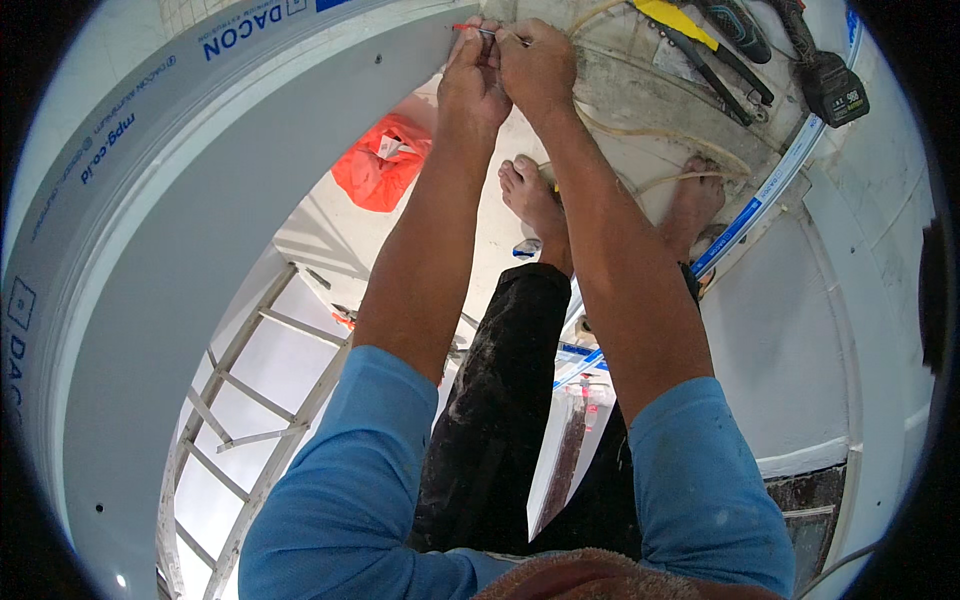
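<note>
Both my arms reach up to the top of the view, and my hands meet beside the grey frame profile [400, 60]. My left hand [474, 85] is closed, its fingertips pinching a thin red piece [466, 27] that looks like a plastic wall plug. From its right end a slim pale shaft, like a screw, runs toward my right hand [540, 72]. That hand is closed too, thumb and fingers pressed together at the shaft's end. My fingers partly hide the small parts.
An orange-red plastic bag [375, 175] lies on the floor below my left wrist. At the upper right are yellow-and-black pliers [700, 50] and a cordless tool with a black battery [833, 90]. A pale hose [650, 132] crosses near my feet. A ladder [255, 395] stands lower left.
</note>
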Action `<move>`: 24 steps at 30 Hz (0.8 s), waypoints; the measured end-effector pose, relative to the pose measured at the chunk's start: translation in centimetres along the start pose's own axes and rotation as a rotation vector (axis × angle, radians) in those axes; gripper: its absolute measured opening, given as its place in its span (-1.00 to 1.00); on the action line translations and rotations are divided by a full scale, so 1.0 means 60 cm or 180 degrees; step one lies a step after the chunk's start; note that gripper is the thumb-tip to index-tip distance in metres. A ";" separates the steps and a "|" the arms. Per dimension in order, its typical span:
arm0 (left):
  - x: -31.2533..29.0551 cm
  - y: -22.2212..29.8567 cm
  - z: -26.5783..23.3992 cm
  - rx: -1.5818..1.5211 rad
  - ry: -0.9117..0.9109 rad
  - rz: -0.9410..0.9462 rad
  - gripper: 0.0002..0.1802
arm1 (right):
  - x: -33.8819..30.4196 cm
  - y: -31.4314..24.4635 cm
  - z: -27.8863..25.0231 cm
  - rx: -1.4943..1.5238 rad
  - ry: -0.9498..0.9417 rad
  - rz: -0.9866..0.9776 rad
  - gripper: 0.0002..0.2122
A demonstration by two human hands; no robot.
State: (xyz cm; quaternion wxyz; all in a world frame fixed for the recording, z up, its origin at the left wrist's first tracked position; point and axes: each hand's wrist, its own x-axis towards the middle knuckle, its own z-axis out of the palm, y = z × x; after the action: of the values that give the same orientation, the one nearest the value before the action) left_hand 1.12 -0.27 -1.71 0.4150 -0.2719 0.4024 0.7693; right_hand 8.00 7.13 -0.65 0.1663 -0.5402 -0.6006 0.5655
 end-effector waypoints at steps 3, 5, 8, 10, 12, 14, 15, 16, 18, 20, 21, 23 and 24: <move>0.004 0.000 -0.004 -0.0129 0.0134 -0.0006 -0.67 | 0.004 -0.001 0.004 -0.0039 -0.0037 -0.0089 -0.83; 0.003 -0.002 0.004 -0.0077 0.0289 -0.0004 -0.67 | 0.005 0.005 0.000 0.0014 -0.0019 -0.0190 -0.84; -0.003 -0.010 0.018 0.0076 0.0428 0.0001 -0.68 | 0.005 0.017 0.001 0.0072 -0.0022 -0.0155 -0.84; -0.002 -0.006 0.010 0.0075 0.0366 0.0072 -0.69 | 0.005 0.015 0.005 0.0086 -0.0066 -0.0139 -0.84; 0.005 -0.004 0.003 -0.0102 0.0379 0.0048 -0.69 | 0.010 0.013 0.002 0.0050 -0.0096 -0.0172 -0.83; 0.007 0.001 -0.008 -0.0126 0.0282 0.0077 -0.68 | 0.010 0.009 0.000 0.0117 -0.0234 -0.0152 -0.82; 0.004 -0.001 -0.008 -0.0067 0.0177 0.0088 -0.68 | 0.010 0.014 -0.004 0.0131 -0.0285 -0.0133 -0.82; 0.002 -0.004 -0.007 -0.0009 0.0072 0.0103 -0.67 | 0.011 0.017 -0.004 0.0161 -0.0322 -0.0107 -0.81; 0.001 -0.010 0.004 0.0045 0.0437 0.0137 -0.67 | 0.010 0.017 0.002 0.0232 -0.0401 -0.0044 -0.80; -0.006 -0.010 0.017 -0.0009 0.0567 0.0103 -0.65 | 0.011 0.014 0.006 0.0161 -0.0443 0.0089 -0.79; -0.006 -0.007 0.013 -0.0103 0.0507 0.0072 -0.64 | 0.012 0.008 0.008 0.0131 -0.0480 0.0141 -0.79; -0.012 0.002 0.003 -0.0199 0.0222 -0.0073 -0.61 | 0.014 -0.004 0.009 0.0042 -0.0543 0.0204 -0.79; -0.020 0.008 -0.007 -0.0200 -0.0014 -0.0192 -0.60 | 0.015 -0.004 0.009 -0.0004 -0.0566 0.0231 -0.79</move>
State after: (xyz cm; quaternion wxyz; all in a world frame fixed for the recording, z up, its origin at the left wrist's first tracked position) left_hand 1.35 -1.30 -0.88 0.4302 -0.2951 0.3688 0.7693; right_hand 7.13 7.70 -0.97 0.0914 -0.5093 -0.5935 0.6165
